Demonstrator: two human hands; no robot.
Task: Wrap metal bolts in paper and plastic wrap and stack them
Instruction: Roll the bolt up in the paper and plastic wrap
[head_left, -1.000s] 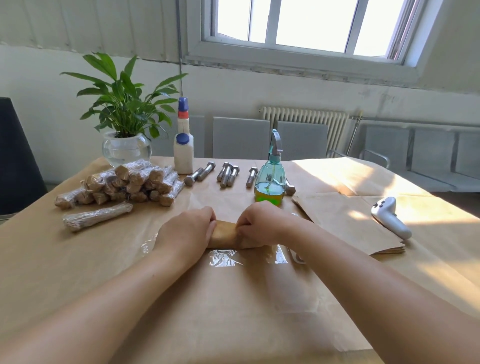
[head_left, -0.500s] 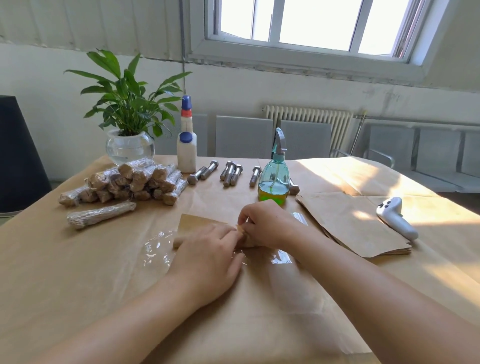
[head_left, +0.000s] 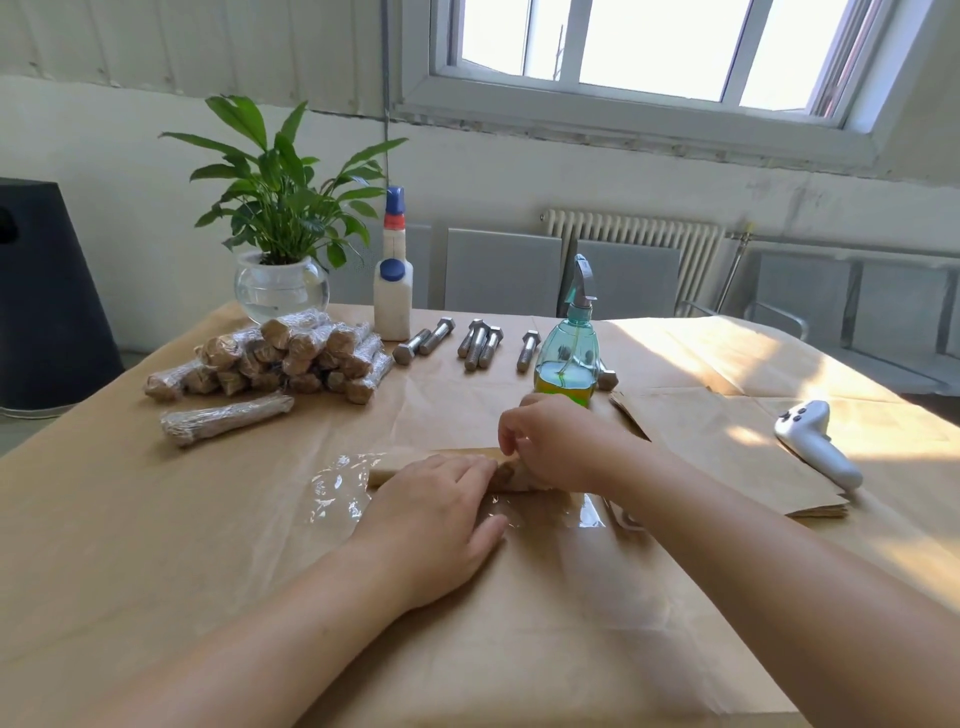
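A bolt rolled in brown paper (head_left: 400, 461) lies across a sheet of clear plastic wrap (head_left: 337, 493) on the table's middle. My left hand (head_left: 436, 514) lies flat on the roll and the wrap, fingers straight. My right hand (head_left: 556, 441) has its fingers curled round the roll's right end, pinching the paper there. A stack of wrapped bolts (head_left: 291, 356) sits at the back left, with one single wrapped bolt (head_left: 226, 418) in front of it. Several bare metal bolts (head_left: 480, 343) lie in a row at the back.
A white glue bottle (head_left: 393, 291), a green spray bottle (head_left: 569, 358) and a potted plant in a glass bowl (head_left: 280, 280) stand at the back. A pile of brown paper sheets (head_left: 727, 452) and a white controller (head_left: 815, 441) lie at the right.
My left hand let go of the roll's left end and moved to lie flat over its middle. The loose paper flap has been rolled down. My right hand stays at the right end.
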